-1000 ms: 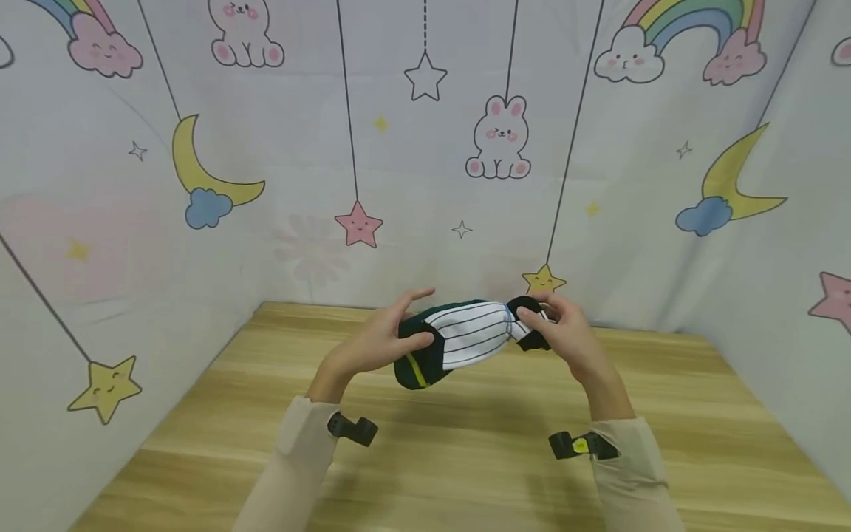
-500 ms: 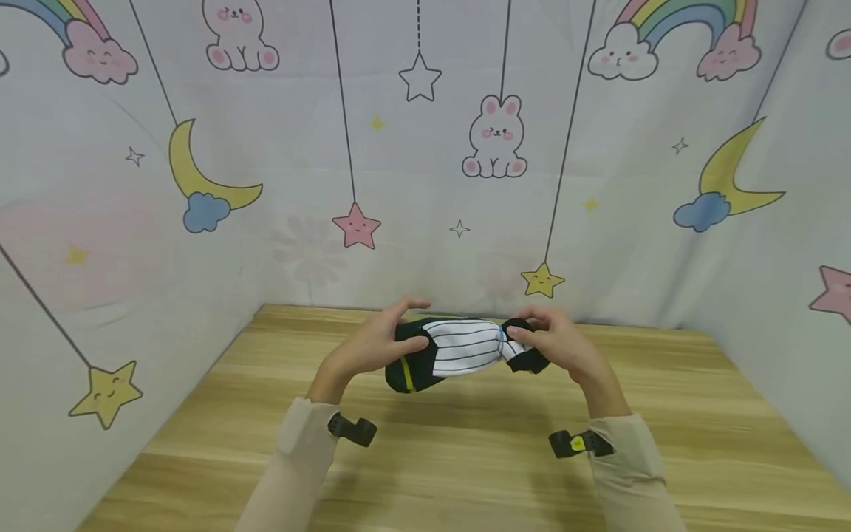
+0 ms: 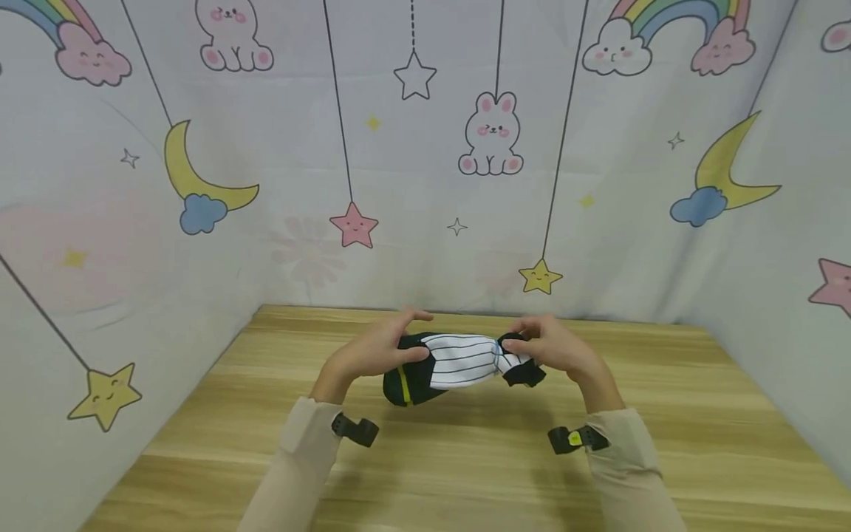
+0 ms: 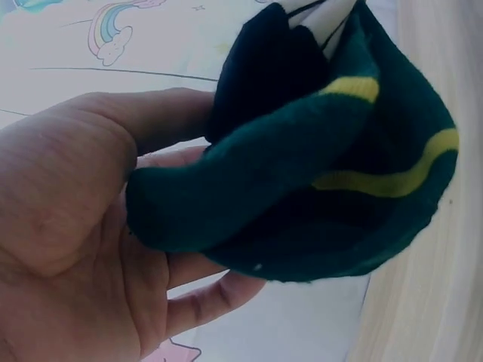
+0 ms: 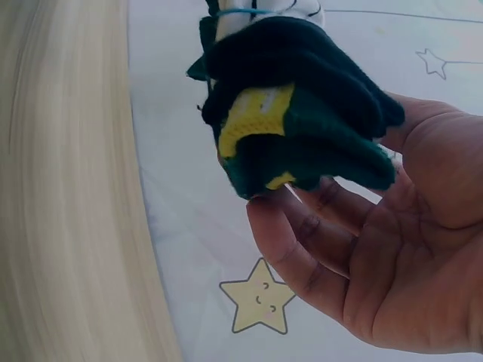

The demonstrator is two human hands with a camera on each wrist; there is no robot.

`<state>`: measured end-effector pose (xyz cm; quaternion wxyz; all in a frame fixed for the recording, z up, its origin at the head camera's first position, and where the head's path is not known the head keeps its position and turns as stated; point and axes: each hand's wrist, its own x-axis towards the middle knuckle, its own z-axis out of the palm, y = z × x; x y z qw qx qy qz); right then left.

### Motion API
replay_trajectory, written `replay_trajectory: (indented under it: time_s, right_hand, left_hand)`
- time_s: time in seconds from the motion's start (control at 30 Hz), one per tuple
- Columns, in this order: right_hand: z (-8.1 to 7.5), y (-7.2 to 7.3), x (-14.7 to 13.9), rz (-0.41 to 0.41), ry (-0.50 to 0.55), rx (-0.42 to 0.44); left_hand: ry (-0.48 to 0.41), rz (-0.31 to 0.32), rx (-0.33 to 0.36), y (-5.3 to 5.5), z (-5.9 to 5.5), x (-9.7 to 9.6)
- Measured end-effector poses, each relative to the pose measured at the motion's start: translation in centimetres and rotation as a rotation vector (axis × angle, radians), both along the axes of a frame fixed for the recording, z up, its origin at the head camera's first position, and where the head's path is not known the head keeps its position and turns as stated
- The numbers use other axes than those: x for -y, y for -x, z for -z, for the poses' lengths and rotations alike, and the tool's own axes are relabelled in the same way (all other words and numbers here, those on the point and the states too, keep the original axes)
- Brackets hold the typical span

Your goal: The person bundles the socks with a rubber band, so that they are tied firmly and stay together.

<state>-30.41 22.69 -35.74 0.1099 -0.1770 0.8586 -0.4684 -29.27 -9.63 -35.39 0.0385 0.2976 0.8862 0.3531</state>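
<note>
A bundle of socks (image 3: 462, 362) hangs level just above the table, white with thin black stripes in the middle and black at both ends. A thin blue band (image 3: 496, 356) cinches it near its right end. My left hand (image 3: 375, 351) grips the left end, thumb on the near side. At the other end my right hand (image 3: 555, 346) pinches the black cloth beyond the band. Dark green fabric with a yellow stripe (image 4: 385, 181) shows folded in the left wrist view. From the right wrist, green cuffs (image 5: 317, 128) with a yellow patch are seen between thumb and fingers.
A wood-grain table (image 3: 459, 473) lies under both hands. Fabric walls (image 3: 299, 148) printed with stars, moons and rabbits enclose it at the back and sides. Each wrist carries a small black camera (image 3: 355, 430).
Both hands have lowered the sock bundle towards the table and levelled it, its right end dropping most. The hold at each end looks the same.
</note>
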Motion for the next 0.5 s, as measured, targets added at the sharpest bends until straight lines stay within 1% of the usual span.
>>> replay_trajectory:
  time_s: [0.17,0.37,0.5]
  right_hand:
    - [0.7,0.4,-0.1,0.012,-0.032,0.018]
    - [1.6,0.7,-0.2,-0.045,-0.025,0.035]
    - [1.9,0.8,-0.3,-0.057,-0.033,0.056]
  left_hand:
    - [0.021,-0.002,0.001,0.2,0.4,-0.2]
    - [0.051,-0.028,-0.006,0.7,1.2,-0.2]
    - [0.077,-0.029,-0.027,1.1,1.6,-0.3]
